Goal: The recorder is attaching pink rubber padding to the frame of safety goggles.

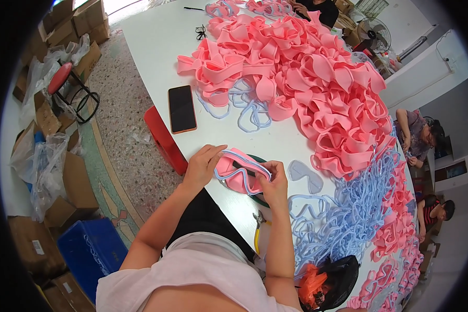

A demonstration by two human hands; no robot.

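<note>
Between my two hands is a pink goggle-shaped foam piece (pixel 236 182) with a pale blue rim strip along its edge. My left hand (pixel 204 165) pinches its left end, and my right hand (pixel 274 183) grips the right end with the thumb on the near side. The piece is held tilted above the white table (pixel 229 216), over a round dark green-edged object (pixel 260 200) that it mostly hides. Right of my right hand lies a flat grey-blue goggle-shaped piece (pixel 306 177). Small cutters (pixel 259 218) with a yellow handle lie close to the table's near edge.
A large heap of pink foam pieces (pixel 296 67) covers the far table; tangled pale blue rim strips (pixel 348 213) lie at right. A phone (pixel 182 109) rests beyond my left hand. A red stool (pixel 164 140) stands beside the table, a blue bin (pixel 91 247) lower left. Other people sit around.
</note>
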